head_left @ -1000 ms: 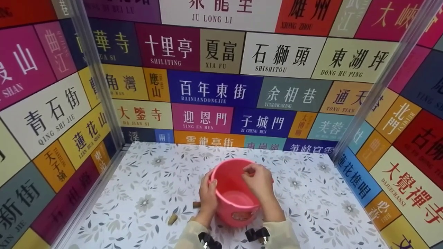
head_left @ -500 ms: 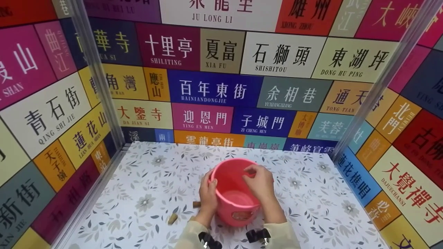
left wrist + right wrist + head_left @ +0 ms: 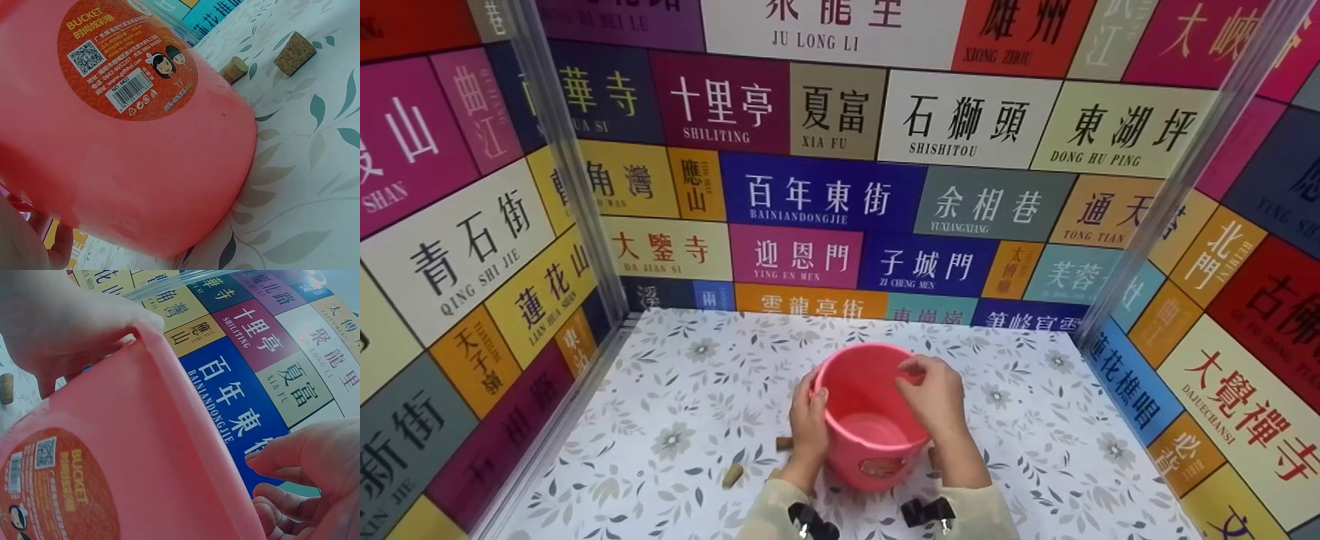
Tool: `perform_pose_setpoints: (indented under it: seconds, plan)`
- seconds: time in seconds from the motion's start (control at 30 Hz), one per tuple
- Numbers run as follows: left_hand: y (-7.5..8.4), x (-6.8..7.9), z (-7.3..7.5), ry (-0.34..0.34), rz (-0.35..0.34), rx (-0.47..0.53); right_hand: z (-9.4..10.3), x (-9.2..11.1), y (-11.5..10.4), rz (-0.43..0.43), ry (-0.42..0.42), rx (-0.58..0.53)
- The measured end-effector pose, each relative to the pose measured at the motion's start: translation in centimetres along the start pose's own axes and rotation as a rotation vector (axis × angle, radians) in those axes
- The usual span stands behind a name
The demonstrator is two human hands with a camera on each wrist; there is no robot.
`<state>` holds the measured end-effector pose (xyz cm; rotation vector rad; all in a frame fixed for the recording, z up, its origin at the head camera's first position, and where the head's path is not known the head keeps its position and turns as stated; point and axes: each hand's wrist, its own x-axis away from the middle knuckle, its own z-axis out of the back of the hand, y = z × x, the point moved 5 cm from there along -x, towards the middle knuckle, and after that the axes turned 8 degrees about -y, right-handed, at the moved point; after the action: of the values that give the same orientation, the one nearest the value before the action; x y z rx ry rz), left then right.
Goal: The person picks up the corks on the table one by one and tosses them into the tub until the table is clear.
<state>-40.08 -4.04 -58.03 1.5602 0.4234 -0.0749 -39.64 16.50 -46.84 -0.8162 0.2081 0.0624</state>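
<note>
A pink plastic bucket [image 3: 859, 450] stands tilted toward me on the patterned tabletop, an orange-red label on its near side. My left hand [image 3: 808, 424] grips its left rim, the thumb over the edge and the fingers down the outside. Over the bucket's right rim hangs my right hand [image 3: 936, 394], its fingers loosely bent and the thumb apart from them; the right wrist view shows nothing between them. Left of the bucket lie two cork stoppers, one cork [image 3: 733, 475] nearer me and another cork [image 3: 785, 443] beside my left wrist. The bucket's floor shows only partly.
In the left wrist view, a cork [image 3: 295, 53] and a second cork [image 3: 233, 70] lie beyond the bucket. The white leaf-patterned table [image 3: 660, 390] is enclosed by walls [image 3: 825, 195] of coloured sign panels, with clear corner strips [image 3: 574, 172].
My right hand has shifted slightly right, and its thumb and forefinger have parted, where a small brownish thing seemed pinched a second ago. The left hand and bucket have hardly moved.
</note>
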Motion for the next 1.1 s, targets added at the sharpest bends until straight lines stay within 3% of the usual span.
perform_pose_setpoints:
  seconds: [0.37, 1.1]
  plan:
    - [-0.2, -0.1, 0.1, 0.02, 0.03, 0.027, 1.7, 0.5, 0.8, 0.005, 0.045, 0.013]
    - [-0.1, 0.0, 0.0, -0.006, 0.028, 0.014, 5.2, 1.1, 4.2, -0.095, 0.079, 0.007]
